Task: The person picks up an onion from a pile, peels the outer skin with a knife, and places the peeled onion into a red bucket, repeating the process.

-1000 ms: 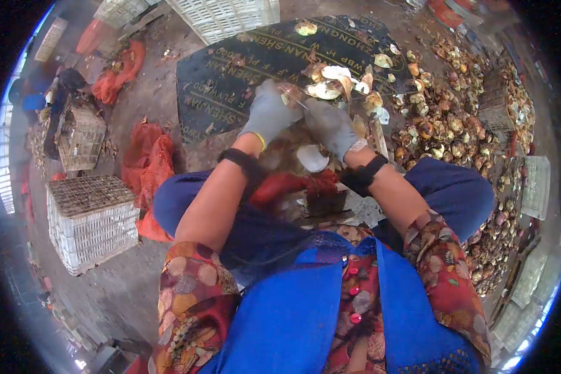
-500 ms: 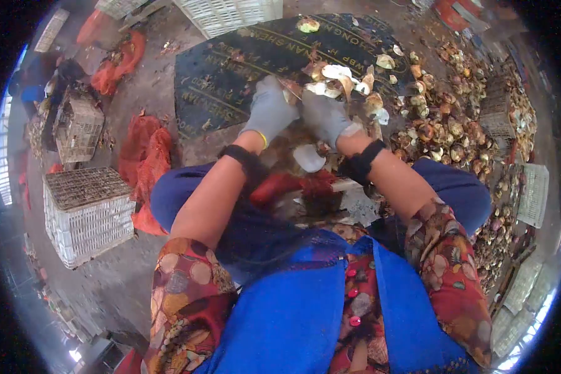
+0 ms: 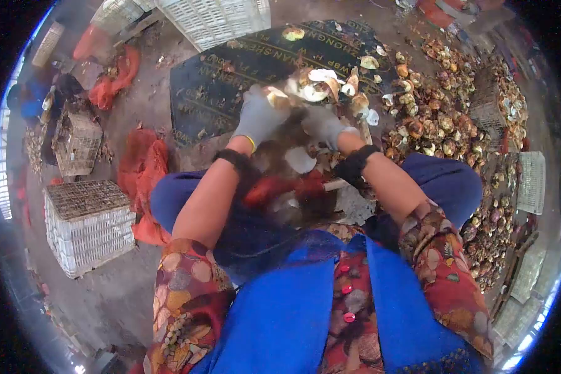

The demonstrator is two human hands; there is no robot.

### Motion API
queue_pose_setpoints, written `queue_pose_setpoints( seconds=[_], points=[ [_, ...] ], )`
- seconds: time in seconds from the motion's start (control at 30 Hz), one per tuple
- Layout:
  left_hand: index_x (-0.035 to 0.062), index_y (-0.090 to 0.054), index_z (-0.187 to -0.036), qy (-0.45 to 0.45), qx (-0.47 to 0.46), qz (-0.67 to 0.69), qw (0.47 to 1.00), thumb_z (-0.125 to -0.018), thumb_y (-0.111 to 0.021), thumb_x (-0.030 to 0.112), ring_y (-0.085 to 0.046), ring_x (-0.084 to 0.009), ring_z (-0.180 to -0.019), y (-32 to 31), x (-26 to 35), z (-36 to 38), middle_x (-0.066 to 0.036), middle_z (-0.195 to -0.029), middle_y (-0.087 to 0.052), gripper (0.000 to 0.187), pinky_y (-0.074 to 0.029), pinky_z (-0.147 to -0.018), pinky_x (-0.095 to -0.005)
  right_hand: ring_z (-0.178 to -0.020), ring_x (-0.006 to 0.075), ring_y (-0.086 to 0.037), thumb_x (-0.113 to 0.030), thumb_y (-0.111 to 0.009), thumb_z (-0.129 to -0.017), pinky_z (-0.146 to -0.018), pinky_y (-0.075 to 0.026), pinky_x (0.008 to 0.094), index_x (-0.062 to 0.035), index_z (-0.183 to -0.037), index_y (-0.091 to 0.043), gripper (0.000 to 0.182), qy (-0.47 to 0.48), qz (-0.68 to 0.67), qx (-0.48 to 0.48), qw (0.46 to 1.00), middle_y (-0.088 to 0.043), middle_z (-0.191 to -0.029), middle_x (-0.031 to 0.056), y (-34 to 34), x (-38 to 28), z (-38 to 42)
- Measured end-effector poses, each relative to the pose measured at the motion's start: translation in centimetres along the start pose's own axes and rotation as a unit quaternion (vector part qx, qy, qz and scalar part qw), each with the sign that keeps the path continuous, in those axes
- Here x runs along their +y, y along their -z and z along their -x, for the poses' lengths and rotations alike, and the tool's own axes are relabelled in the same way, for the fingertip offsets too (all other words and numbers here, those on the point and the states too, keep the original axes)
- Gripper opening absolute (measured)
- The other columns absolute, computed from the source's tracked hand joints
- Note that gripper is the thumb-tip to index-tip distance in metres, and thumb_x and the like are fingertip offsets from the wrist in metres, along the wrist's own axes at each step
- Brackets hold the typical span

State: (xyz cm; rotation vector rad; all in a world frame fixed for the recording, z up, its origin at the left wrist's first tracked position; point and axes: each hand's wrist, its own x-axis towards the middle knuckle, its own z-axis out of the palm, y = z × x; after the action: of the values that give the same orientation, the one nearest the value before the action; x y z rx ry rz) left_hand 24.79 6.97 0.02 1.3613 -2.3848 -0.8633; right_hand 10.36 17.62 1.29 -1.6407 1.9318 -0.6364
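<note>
My left hand (image 3: 262,117), in a pale grey glove, is closed around an onion (image 3: 277,97) whose whitish side and brownish skin show above the fingers. Close by on the right is my right hand (image 3: 323,123), also gloved, with its fingers curled and slightly blurred. Whatever it grips is hidden from me. Just beyond both hands, peeled white onion pieces (image 3: 315,90) and loose skins lie on a dark printed plywood board (image 3: 212,93). A white curved piece (image 3: 300,160) sits below the hands, between my knees.
A large heap of brown-skinned onions (image 3: 445,124) spreads over the floor on the right. White plastic crates stand at the left (image 3: 90,234), at the top (image 3: 215,22) and at the right edge (image 3: 532,182). Red mesh bags (image 3: 144,165) lie beside my left knee.
My hands have moved slightly apart, and the onion in my left hand now shows more of its pale side. The whole view has shifted a little.
</note>
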Motion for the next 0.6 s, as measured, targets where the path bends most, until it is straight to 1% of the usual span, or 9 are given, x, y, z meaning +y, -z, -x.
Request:
queue_pose_setpoints(
  seconds=[0.1, 0.2, 0.27, 0.3, 0.4, 0.43, 0.47, 0.53, 0.6],
  points=[
    [-0.0043, -0.041, -0.12, -0.002, 0.0, 0.037, 0.999, -0.069, -0.081, 0.036, -0.055, -0.046, -0.111, -0.1, -1.0, -0.3, -0.032, -0.124, -0.048, 0.076, -0.05, -0.091, -0.0481, -0.076, 0.0356, -0.066, -0.024, -0.054, -0.095, -0.068, -0.052, 0.0445, -0.0009, -0.108, -0.065, 0.029, 0.11, 0.042, -0.021, 0.993, -0.069, -0.09, 0.0181, -0.3, 2.1, -0.3],
    [-0.0047, -0.046, -0.117, -0.084, 0.059, 0.05, 0.993, -0.074, -0.078, 0.029, -0.061, -0.0452, -0.101, 0.6, -0.8, 0.8, -0.029, -0.114, -0.057, 0.064, -0.053, -0.082, -0.0454, -0.068, 0.0263, -0.063, -0.029, -0.052, -0.099, -0.062, -0.052, 0.0395, -0.0016, -0.109, -0.064, 0.031, 0.001, -0.254, 0.002, 0.967, -0.069, -0.091, 0.0124, -4.7, 5.3, -2.1],
    [-0.0046, -0.051, -0.113, 0.058, -0.103, 0.401, 0.908, -0.079, -0.073, 0.021, -0.066, -0.0433, -0.089, 2.7, 0.8, 0.8, -0.024, -0.1, -0.065, 0.048, -0.055, -0.073, -0.0437, -0.067, 0.015, -0.06, -0.034, -0.05, -0.102, -0.057, -0.049, 0.0314, -0.0056, -0.113, -0.063, 0.033, 0.063, -0.351, -0.028, 0.934, -0.069, -0.093, 0.0062, -6.1, 5.7, -3.6],
    [-0.0046, -0.051, -0.113, 0.056, -0.101, 0.401, 0.909, -0.079, -0.073, 0.021, -0.066, -0.0433, -0.089, 2.1, -0.9, -0.2, -0.024, -0.1, -0.065, 0.048, -0.055, -0.073, -0.0437, -0.067, 0.015, -0.06, -0.034, -0.05, -0.102, -0.057, -0.049, 0.0314, -0.0056, -0.113, -0.063, 0.033, 0.065, -0.35, -0.027, 0.934, -0.069, -0.093, 0.0062, -5.6, 5.5, -3.8],
    [-0.0018, -0.055, -0.112, -0.126, -0.051, 0.236, 0.962, -0.082, -0.072, 0.019, -0.067, -0.0422, -0.081, 1.3, -4.4, -2.3, -0.02, -0.092, -0.068, 0.041, -0.055, -0.066, -0.0438, -0.069, 0.0076, -0.057, -0.034, -0.052, -0.101, -0.055, -0.046, 0.0232, -0.0077, -0.115, -0.063, 0.031, 0.345, -0.014, 0.155, 0.926, -0.066, -0.096, 0.0017, -2.2, 3.7, -3.8],
    [0.0007, -0.054, -0.115, -0.151, -0.023, 0.186, 0.971, -0.083, -0.072, 0.022, -0.067, -0.0414, -0.086, 2.2, -3.0, -1.1, -0.021, -0.096, -0.068, 0.042, -0.055, -0.07, -0.0435, -0.071, 0.0088, -0.058, -0.031, -0.053, -0.1, -0.058, -0.047, 0.0241, -0.0072, -0.116, -0.063, 0.03, 0.186, -0.239, 0.053, 0.952, -0.065, -0.095, 0.0012, -1.2, 2.8, -3.3],
    [0.0033, -0.054, -0.118, -0.176, 0.005, 0.135, 0.975, -0.084, -0.071, 0.024, -0.067, -0.0406, -0.09, 3.6, -0.9, 0.3, -0.021, -0.101, -0.067, 0.043, -0.055, -0.074, -0.0433, -0.073, 0.01, -0.059, -0.029, -0.055, -0.099, -0.061, -0.048, 0.0249, -0.0068, -0.118, -0.062, 0.03, 0.012, -0.442, -0.052, 0.896, -0.064, -0.095, 0.0008, 0.2, 1.7, -2.7],
    [0.0058, -0.053, -0.121, -0.208, 0.039, 0.085, 0.974, -0.086, -0.071, 0.026, -0.066, -0.0398, -0.095, 4.3, 1.1, 0.2, -0.021, -0.106, -0.067, 0.044, -0.055, -0.078, -0.043, -0.073, 0.0103, -0.059, -0.028, -0.057, -0.098, -0.064, -0.049, 0.0262, -0.0068, -0.119, -0.062, 0.03, 0.002, -0.447, -0.04, 0.893, -0.063, -0.094, -0.0004, 3.9, -1.2, -2.5],
    [0.0071, -0.05, -0.126, -0.165, -0.044, 0.327, 0.929, -0.085, -0.071, 0.03, -0.064, -0.038, -0.101, 4.2, 2.2, -0.8, -0.021, -0.113, -0.064, 0.052, -0.054, -0.083, -0.0424, -0.078, 0.0175, -0.065, -0.025, -0.058, -0.095, -0.071, -0.051, 0.0347, -0.005, -0.122, -0.061, 0.034, -0.001, -0.365, -0.024, 0.931, -0.067, -0.095, 0.0052, 8.4, -5.1, -1.3]
  ],
)
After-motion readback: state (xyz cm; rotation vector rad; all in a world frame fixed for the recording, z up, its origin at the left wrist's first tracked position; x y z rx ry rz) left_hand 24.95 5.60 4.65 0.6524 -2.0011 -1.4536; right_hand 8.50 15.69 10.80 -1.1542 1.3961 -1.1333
